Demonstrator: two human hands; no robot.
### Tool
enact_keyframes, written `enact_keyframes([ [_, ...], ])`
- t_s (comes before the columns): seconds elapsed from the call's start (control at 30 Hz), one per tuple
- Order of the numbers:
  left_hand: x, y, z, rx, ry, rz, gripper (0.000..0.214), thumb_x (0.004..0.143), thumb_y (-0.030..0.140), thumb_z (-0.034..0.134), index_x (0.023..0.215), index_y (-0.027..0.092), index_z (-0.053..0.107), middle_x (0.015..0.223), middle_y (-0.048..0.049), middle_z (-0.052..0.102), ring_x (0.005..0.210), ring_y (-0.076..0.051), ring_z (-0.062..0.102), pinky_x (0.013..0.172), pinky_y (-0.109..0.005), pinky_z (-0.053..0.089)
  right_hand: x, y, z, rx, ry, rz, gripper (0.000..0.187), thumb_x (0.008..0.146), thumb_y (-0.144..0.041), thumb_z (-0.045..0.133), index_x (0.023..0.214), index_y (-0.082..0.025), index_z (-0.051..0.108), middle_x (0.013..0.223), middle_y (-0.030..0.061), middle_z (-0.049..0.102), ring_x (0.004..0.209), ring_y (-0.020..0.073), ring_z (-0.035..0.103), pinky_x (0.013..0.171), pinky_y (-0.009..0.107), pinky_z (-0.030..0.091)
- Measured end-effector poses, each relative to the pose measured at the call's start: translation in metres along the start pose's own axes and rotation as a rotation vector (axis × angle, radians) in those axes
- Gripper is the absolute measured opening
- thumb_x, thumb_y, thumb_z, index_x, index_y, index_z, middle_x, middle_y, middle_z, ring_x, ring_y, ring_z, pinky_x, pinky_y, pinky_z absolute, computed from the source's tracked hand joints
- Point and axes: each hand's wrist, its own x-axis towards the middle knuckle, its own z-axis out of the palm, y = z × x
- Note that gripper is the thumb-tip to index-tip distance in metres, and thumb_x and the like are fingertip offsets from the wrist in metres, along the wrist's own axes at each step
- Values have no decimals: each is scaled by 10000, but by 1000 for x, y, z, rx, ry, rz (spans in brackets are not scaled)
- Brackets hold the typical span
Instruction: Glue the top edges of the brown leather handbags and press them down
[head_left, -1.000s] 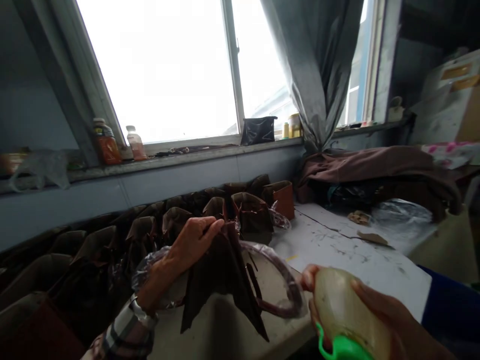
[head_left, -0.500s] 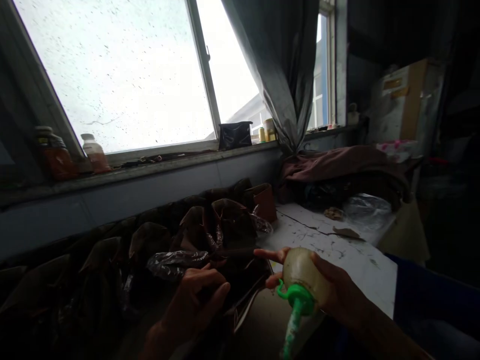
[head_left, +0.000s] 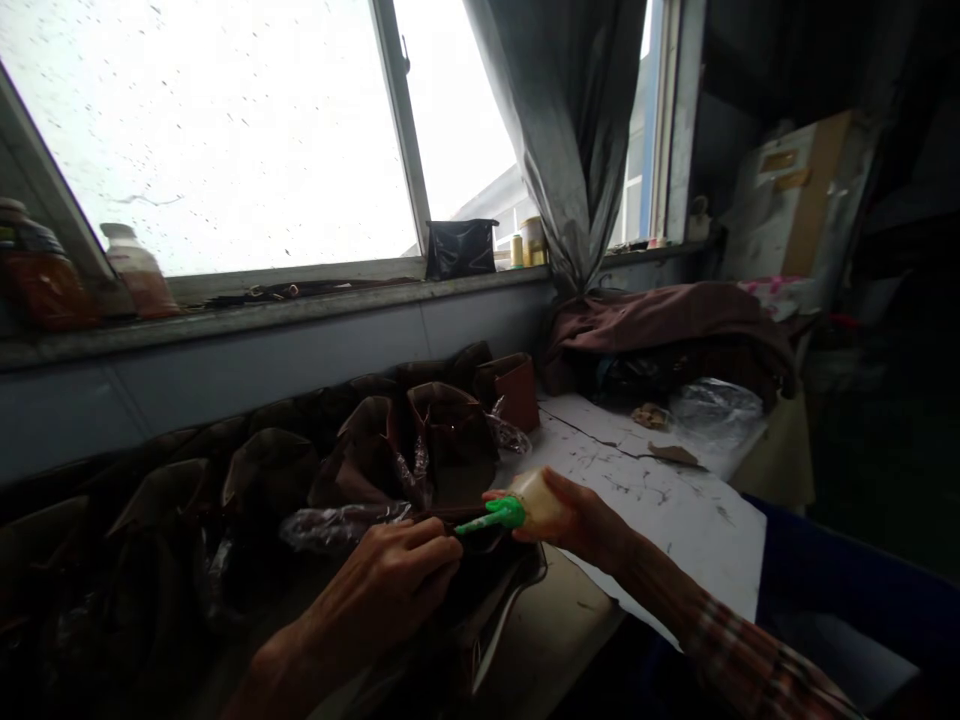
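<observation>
My right hand (head_left: 581,520) is closed round a pale squeeze bottle (head_left: 536,497) with a green nozzle (head_left: 491,518). The nozzle points left and its tip sits at the top edge of a dark brown leather piece (head_left: 480,585) lying on the bench. My left hand (head_left: 390,590) is closed on that leather piece, fingers curled over its upper edge, right beside the nozzle tip. A strip of clear plastic wrap (head_left: 341,522) lies just left of the hand.
A row of several brown leather pieces (head_left: 360,450) stands upright behind my hands along the wall. A white scratched board (head_left: 660,500) covers the bench to the right. Brown cloth (head_left: 667,330) is heaped at the back right. Bottles (head_left: 135,270) and a black pouch (head_left: 459,248) sit on the windowsill.
My right hand turned the bottle from nozzle-down to pointing left and brought its tip to the leather's edge. My left hand lowered the leather piece onto the bench and kept hold.
</observation>
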Motion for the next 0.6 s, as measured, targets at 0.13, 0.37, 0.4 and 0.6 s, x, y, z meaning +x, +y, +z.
enact_keyframes([
  [0.13,12,-2,0,106,-12,66,216,1021,132,490,947,178,688,859,-23,720,751,-176,663,718,-308,514,6,-2,-11,37,39,-32,419,998,-433,685,1156,-51,752,1305,191,758,1118,254,761,826,329,673],
  [0.37,16,-20,25,246,-122,120,400,993,35,420,1287,212,625,1463,-67,654,1146,-233,723,984,-434,565,31,15,-30,93,102,-112,446,943,-492,737,1072,-67,768,1194,176,792,1139,279,738,1017,426,602],
  [0.4,12,-25,29,264,-136,111,441,999,41,430,1363,233,590,1524,-66,604,1218,-237,692,1059,-459,540,33,17,-31,100,113,-120,444,941,-501,735,1060,-74,769,1168,171,799,1135,278,739,1030,425,591],
  [0.6,-2,-43,49,315,-87,123,606,997,17,379,1555,249,419,1548,-68,571,1386,-211,556,1261,-488,377,41,29,-35,129,169,-129,419,964,-492,705,1020,-80,758,1045,144,811,1003,252,762,1003,415,587],
])
